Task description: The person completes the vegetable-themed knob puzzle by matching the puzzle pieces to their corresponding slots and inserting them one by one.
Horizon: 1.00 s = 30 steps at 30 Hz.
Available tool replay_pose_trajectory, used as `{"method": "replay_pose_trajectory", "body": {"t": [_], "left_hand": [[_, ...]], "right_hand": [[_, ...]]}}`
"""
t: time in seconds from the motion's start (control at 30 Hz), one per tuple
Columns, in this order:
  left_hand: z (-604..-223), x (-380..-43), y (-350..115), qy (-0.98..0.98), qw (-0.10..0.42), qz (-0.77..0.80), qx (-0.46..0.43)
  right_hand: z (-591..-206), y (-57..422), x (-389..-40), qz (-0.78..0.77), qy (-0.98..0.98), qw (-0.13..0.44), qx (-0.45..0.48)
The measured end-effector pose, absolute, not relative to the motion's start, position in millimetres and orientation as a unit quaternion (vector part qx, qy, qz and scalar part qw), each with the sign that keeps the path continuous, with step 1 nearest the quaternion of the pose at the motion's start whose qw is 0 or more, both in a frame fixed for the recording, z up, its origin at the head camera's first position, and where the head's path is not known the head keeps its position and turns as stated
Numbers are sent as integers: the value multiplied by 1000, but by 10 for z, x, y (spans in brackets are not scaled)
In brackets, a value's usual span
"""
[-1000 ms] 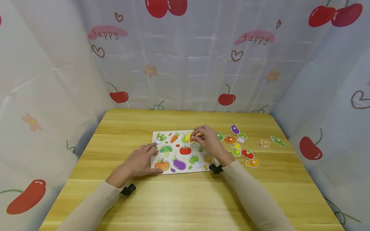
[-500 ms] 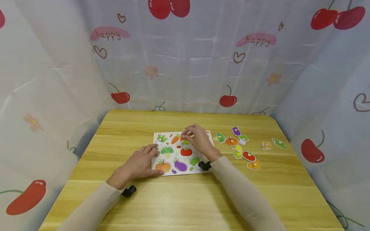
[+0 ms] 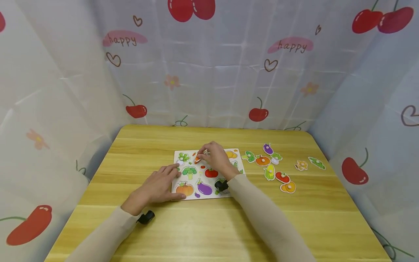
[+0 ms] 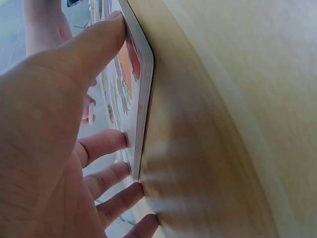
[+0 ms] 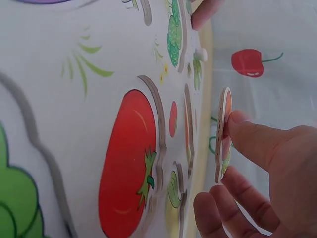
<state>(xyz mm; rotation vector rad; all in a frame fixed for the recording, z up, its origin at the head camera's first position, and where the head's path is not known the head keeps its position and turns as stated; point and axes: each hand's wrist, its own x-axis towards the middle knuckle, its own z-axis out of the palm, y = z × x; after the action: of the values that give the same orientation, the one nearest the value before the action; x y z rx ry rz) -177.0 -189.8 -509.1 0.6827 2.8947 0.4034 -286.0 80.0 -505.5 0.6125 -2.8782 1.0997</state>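
A white wooden puzzle board [image 3: 193,182] with vegetable-shaped recesses lies on the table. My left hand [image 3: 157,183] rests along its left side, the thumb on the near corner and fingertips at the edge. Above the back row, my right hand [image 3: 216,158] pinches a carrot puzzle piece [image 5: 221,141] between thumb and fingers. In the right wrist view the piece stands apart from the board surface. The tomato recess [image 5: 129,168] is near the right hand. A white knob [image 5: 200,54] rises by the radish leaves near the left fingertips. The right hand hides part of the back row.
Right of the board lie loose knobbed pieces: eggplant [image 3: 267,148], broccoli [image 3: 248,156], pumpkin [image 3: 263,160], cabbage [image 3: 276,158], corn [image 3: 269,172], tomato [image 3: 282,177] and several more. A pea pod piece [image 3: 316,163] lies farthest right. A printed curtain [image 3: 212,72] surrounds the table.
My right hand has moved left across the board's back row with the carrot piece, from near the corn to the carrot picture. The left hand stays at the board's left side.
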Motion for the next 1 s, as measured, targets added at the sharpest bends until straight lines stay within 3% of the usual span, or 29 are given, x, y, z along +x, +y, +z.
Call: {"method": "replay_pose_trajectory", "body": {"t": [1.0], "left_hand": [[-5126, -1774, -1907, 963, 63, 128, 229]], "right_hand": [[-5195, 692, -2911, 328, -927, -3, 182]]}}
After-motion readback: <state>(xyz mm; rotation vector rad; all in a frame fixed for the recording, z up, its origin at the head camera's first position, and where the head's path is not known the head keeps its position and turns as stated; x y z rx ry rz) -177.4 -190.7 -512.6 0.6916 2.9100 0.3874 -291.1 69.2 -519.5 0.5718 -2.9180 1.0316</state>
